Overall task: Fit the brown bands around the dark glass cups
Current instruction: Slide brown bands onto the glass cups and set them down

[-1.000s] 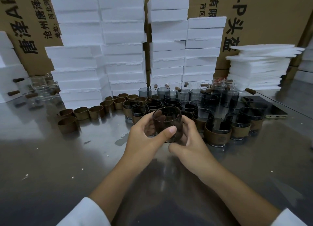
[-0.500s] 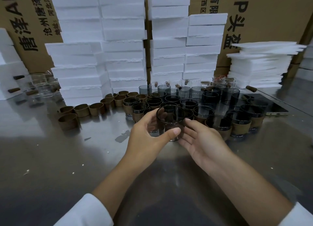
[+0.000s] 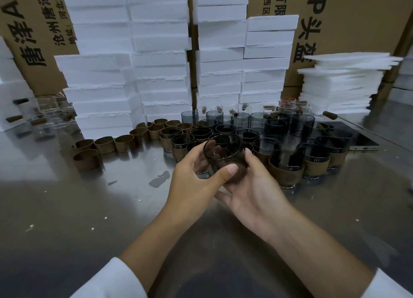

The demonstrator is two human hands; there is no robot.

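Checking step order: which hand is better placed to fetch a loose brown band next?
Likely left: the loose brown bands lie nearer the left hand; the right hand cradles the dark glass cup from below.

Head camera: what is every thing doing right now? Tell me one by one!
held dark glass cup: lifted, tilted, gripped from both sides
left-hand grip: curled round the cup, thumb in front
right-hand grip: cradles the cup's right side and base
banded cups: upright, bands on
loose brown bands: empty, standing in a row
grey cups: upright at back, bare
phone: lying flat, screen dark
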